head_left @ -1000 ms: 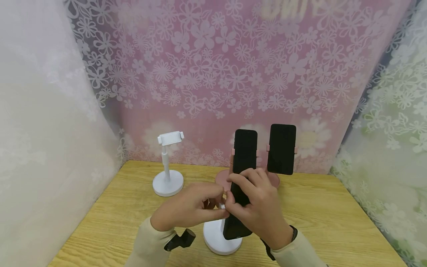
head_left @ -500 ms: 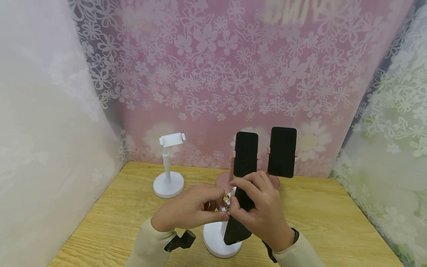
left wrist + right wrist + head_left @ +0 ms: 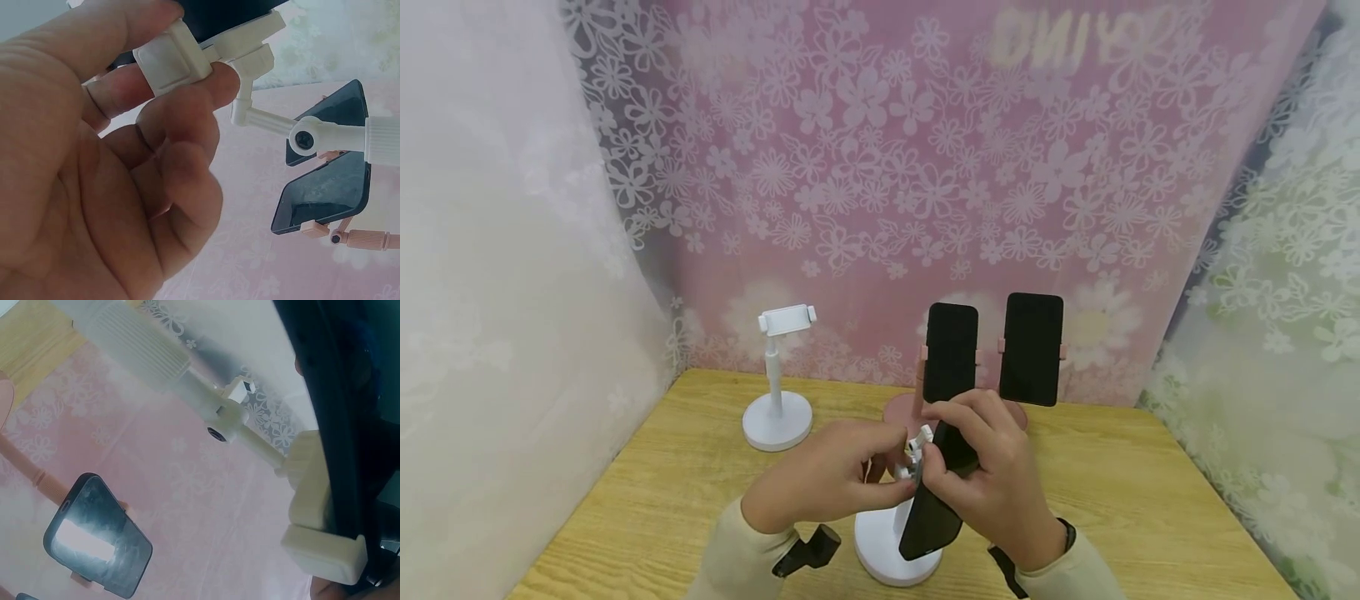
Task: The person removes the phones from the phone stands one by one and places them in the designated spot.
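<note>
A white phone stand rests its round base [image 3: 891,550] on the table near the front. My left hand [image 3: 831,467] pinches the white end of the stand's clamp [image 3: 172,59] between thumb and fingers. A black phone [image 3: 928,525] leans at a slant over the stand, its side turned toward the clamp. My right hand [image 3: 992,475] grips the phone by its edges, covering its middle. From the right wrist, the phone's dark edge lies against the clamp's white lip [image 3: 325,553]. The stand's jointed arm [image 3: 272,122] runs from behind the clamp.
Another white phone stand [image 3: 775,417], its holder bare, stands at the back left. At the back right, two pink stands hold upright black phones, one phone [image 3: 951,350] just behind my right hand and the other phone [image 3: 1032,350] farther right. Flowered curtains [image 3: 865,167] surround the wooden table.
The held phone has turned more edge-on, and the white clamp now shows between my hands. My hands stay close together at the stand. The head view has tipped slightly upward.
</note>
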Demonstrator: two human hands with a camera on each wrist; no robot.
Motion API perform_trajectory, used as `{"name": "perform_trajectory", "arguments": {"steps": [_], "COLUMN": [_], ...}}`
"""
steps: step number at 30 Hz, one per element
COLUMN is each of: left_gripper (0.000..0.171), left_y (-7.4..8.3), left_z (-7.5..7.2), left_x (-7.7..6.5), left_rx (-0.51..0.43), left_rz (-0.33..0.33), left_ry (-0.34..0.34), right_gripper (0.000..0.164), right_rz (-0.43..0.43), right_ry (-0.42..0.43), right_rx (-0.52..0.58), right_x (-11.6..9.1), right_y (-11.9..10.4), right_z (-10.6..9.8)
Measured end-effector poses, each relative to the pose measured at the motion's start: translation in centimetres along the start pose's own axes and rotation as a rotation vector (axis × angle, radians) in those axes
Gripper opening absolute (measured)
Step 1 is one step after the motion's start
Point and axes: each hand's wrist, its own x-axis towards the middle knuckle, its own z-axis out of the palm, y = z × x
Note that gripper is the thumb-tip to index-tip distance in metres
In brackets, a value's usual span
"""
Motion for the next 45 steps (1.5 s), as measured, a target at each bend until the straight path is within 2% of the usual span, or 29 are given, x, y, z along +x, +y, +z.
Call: {"name": "perform_trajectory", "arguments": {"steps": [6,14,22,31,39,43,45], "left_gripper": [0.018,0.021,0.018,0.018,0.021,0.021,0.025], "left_y": [0.3,0.8,1.0,1.2,1.3,1.4,1.4], "left_z": [0.2,0.1,0.0,0.1,0.6,0.7,0.7], "left_x": [0.0,0.0,-0.1,0.1,0.0,-0.1,-0.1], "left_rx": [0.062,0.119,0.164,0.227,0.287,0.286,0.284], "left_rz": [-0.027,-0.062,-0.055,-0.008,-0.006,-0.032,-0.023], "left_ry": [0.017,0.019,0.045,0.078,0.129,0.149,0.162], "right_gripper": [0.030,0.024,0.025,0.024,0.025,0.022,0.022], "right_rz": [-0.001,0.002,-0.009,0.023,0.004,0.026,0.044], "right_ry": [0.000,0.002,0.007,-0.044,-0.025,-0.068,-0.097], "right_rx": [-0.025,-0.042,-0.057,-0.100,-0.115,-0.126,-0.136], "right_x": [0.0,0.0,0.1,-0.1,0.0,0.2,0.2], "right_y": [-0.1,0.0,0.0,-0.2,-0.3,-0.5,-0.7], "right_z": [0.1,0.2,0.3,0.1,0.2,0.1,0.0]}}
